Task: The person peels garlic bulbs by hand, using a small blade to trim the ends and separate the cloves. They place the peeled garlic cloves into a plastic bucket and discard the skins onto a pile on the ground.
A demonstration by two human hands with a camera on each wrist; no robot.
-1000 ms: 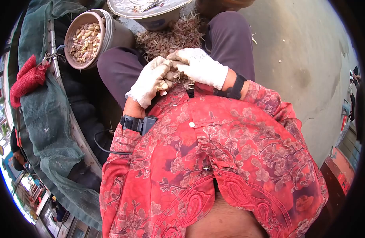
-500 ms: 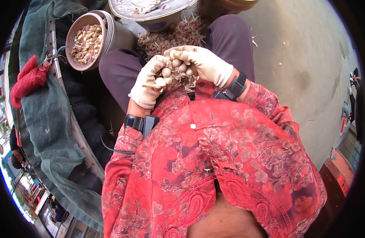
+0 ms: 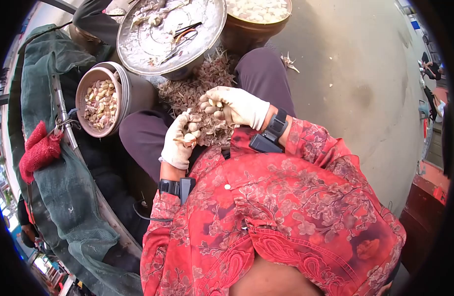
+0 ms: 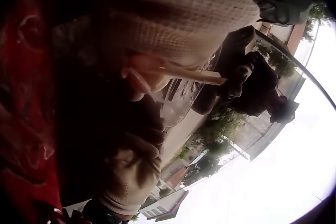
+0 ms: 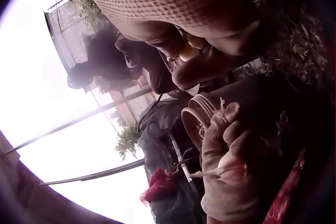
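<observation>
White-gloved, the left hand [image 3: 175, 148] curls round garlic [image 3: 189, 139] low in its palm; the right wrist view shows this garlic [image 5: 232, 168] with its stalk poking out past the glove [image 5: 223, 195]. The right hand [image 3: 240, 107], also gloved, has its fingers curled round pale cloves [image 3: 215, 103]. In the right wrist view those cloves [image 5: 189, 51] show between fingers and palm. A small gap parts the two hands, above a heap of dry garlic skins [image 3: 202, 86] between the knees. Dark shadow covers much of the left wrist view.
A round lid [image 3: 187, 44] with scraps and a dark-handled tool stands beyond the knees. Left of it is a tilted pot [image 3: 119, 98] of cloves; at its right, a brown bucket [image 3: 254, 30] of pale cloves. Green netting [image 3: 64, 187] and a red mesh bag [image 3: 39, 153] lie left.
The hands, close together before, have drawn apart, with cloves now inside the right fingers. The head view has shifted, bringing more of the lid and the brown bucket into sight.
</observation>
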